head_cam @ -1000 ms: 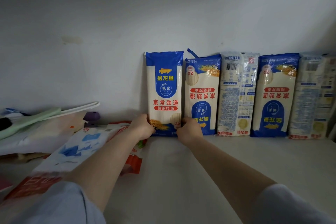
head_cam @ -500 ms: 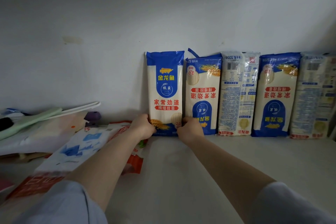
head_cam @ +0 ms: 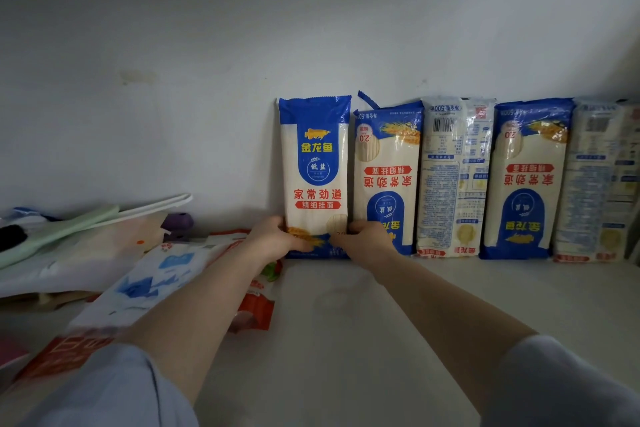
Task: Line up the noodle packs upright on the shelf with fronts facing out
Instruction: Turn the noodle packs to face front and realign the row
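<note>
Presently, tall blue-and-cream plastic noodle pack (head_cam: 316, 177), leftmost of the row, upright against wall on white shelf (head_cam: 346, 340): left hand (head_cam: 277, 243) and right hand (head_cam: 363, 241) fingers clamped on bottom corners; likely stiff, brittle, slippery—best held low.

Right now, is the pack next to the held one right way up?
Upside down: the second pack shows its front, but the print is inverted.

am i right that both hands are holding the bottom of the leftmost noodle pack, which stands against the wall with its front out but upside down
Not quite. The head view shows the left hand and right hand gripping the bottom of the leftmost noodle pack, which stands against the wall front out, but right way up: its text reads normally. The second pack is the upside-down one.
</note>
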Demonstrator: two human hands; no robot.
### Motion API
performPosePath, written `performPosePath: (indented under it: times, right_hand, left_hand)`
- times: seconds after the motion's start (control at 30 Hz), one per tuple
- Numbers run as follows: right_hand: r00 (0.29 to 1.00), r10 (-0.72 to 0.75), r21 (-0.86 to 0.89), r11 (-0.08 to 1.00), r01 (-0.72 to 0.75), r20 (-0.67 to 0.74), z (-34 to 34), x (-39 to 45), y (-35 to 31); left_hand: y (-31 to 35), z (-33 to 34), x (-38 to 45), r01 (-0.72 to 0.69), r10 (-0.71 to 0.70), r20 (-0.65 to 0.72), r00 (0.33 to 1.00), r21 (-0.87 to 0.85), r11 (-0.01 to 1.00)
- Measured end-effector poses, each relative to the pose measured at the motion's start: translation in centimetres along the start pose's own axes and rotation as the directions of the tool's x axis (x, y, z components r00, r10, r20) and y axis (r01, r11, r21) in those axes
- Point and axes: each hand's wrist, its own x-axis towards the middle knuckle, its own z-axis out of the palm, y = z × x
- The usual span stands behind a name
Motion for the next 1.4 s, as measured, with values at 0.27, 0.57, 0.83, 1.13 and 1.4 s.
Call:
performPosePath:
  times: [0.27, 0.57, 0.83, 1.13, 1.4]
  right_hand:
    - [1.000, 0.015, -0.041, 0.999, -0.016, -0.024, 0.1, 0.2, -0.1]
    - [0.998, -0.051, -0.184, 0.981, 0.057, 0.035, 0.4, -1.6, -0.9]
    - [0.962, -0.082, -0.601, 0.766, 0.228, 0.259, -2.0, -6.0, -3.3]
    - [0.863, 0.085, -0.831, 0.332, 0.447, 0.498, -7.5, -9.7, -7.1]
    - [0.914, -0.333, -0.940, 0.166, 0.297, 0.230, -12.2, -5.0, -10.6]
  left_hand:
    - [-0.2, 0.3, 0.1, -0.048, 0.048, -0.023, 0.999, 0.035, 0.998]
    - [0.9, 0.2, -0.9, -0.036, 0.045, -0.037, 0.998, 0.231, 0.972]
    - [3.1, -0.5, -5.0, -0.133, -0.010, 0.206, 0.979, 0.666, 0.734]
    - [9.6, 0.9, -8.6, -0.322, 0.057, 0.349, 0.935, 0.774, 0.545]
    - [14.4, 2.8, -4.3, -0.297, 0.244, 0.172, 0.954, 0.632, 0.716]
